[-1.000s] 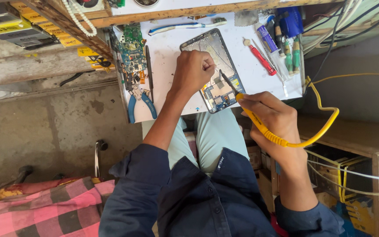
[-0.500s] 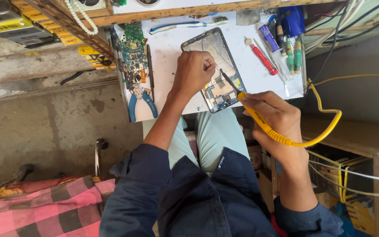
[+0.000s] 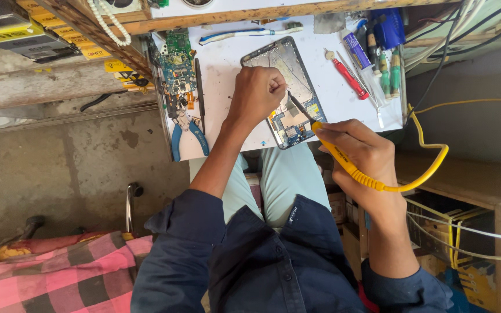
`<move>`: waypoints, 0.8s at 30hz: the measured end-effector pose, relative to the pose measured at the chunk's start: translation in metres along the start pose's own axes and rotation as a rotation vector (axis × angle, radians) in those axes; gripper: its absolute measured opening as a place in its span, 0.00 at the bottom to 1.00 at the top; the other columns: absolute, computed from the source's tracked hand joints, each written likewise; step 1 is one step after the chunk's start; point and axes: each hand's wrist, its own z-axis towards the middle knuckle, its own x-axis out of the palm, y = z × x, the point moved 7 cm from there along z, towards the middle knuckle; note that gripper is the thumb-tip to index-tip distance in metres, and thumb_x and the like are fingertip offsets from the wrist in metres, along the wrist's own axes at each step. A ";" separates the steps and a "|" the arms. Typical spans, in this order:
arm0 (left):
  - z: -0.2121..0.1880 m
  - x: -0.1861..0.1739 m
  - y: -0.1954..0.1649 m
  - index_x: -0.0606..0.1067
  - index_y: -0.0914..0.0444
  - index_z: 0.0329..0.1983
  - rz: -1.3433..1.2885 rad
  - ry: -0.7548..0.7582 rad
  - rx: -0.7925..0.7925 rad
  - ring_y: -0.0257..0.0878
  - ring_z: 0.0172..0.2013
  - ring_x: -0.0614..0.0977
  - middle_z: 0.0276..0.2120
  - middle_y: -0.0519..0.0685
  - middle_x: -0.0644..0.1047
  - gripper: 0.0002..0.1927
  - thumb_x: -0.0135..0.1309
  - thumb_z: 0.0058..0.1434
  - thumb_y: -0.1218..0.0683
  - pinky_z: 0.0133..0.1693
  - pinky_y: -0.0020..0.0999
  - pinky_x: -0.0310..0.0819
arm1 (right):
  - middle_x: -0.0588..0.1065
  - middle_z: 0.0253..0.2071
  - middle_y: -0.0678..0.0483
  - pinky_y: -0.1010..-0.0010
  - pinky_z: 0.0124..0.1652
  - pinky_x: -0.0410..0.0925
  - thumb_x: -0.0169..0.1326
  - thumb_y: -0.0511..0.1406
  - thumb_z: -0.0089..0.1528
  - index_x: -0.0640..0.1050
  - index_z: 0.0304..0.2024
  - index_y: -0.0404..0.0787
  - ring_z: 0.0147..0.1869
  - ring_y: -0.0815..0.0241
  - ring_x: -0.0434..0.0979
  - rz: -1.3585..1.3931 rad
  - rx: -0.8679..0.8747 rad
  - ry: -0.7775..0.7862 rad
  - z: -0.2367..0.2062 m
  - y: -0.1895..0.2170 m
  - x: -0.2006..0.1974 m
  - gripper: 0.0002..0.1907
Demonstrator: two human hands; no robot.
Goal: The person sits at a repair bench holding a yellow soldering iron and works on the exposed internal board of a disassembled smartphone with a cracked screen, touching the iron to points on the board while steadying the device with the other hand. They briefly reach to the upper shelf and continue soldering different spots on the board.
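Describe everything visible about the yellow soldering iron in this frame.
The soldering iron has a yellow handle with a ribbed end, a thin dark metal tip and a yellow cord that loops off to the right and back up toward the bench edge. The right hand holds it like a pen, tilted, tip pointing up-left onto the exposed board inside the opened tablet on the white work surface. The left hand rests on the tablet beside the tip.

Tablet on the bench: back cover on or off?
Off. The tablet lies open on the white bench, its circuit boards bare where the soldering iron tip points.
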 end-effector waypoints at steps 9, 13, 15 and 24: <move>-0.001 0.000 0.000 0.80 0.65 0.25 -0.001 0.002 0.005 0.42 0.24 0.85 0.22 0.53 0.81 0.03 0.63 0.52 0.62 0.30 0.32 0.78 | 0.77 0.48 0.45 0.71 0.48 0.77 0.48 0.15 0.45 0.80 0.51 0.30 0.48 0.52 0.85 0.004 0.003 0.026 0.001 0.001 -0.001 0.31; -0.001 -0.001 -0.002 0.80 0.65 0.26 -0.012 -0.014 0.023 0.43 0.25 0.85 0.23 0.53 0.81 0.02 0.62 0.53 0.62 0.31 0.32 0.79 | 0.78 0.47 0.45 0.71 0.47 0.77 0.48 0.14 0.46 0.80 0.50 0.30 0.47 0.52 0.85 -0.023 0.008 0.017 0.001 0.002 -0.005 0.30; -0.001 -0.002 -0.003 0.80 0.65 0.25 -0.012 -0.015 0.028 0.43 0.25 0.85 0.23 0.53 0.81 0.03 0.63 0.53 0.62 0.31 0.32 0.78 | 0.78 0.47 0.45 0.71 0.49 0.77 0.48 0.14 0.46 0.80 0.49 0.30 0.49 0.50 0.84 -0.056 -0.027 -0.020 0.001 0.004 -0.008 0.29; -0.001 -0.001 -0.002 0.80 0.65 0.26 -0.012 -0.006 0.020 0.42 0.24 0.85 0.22 0.53 0.81 0.02 0.62 0.53 0.62 0.31 0.31 0.78 | 0.79 0.47 0.45 0.72 0.46 0.76 0.47 0.14 0.47 0.81 0.50 0.30 0.46 0.54 0.85 -0.006 0.032 -0.041 0.002 -0.001 -0.006 0.30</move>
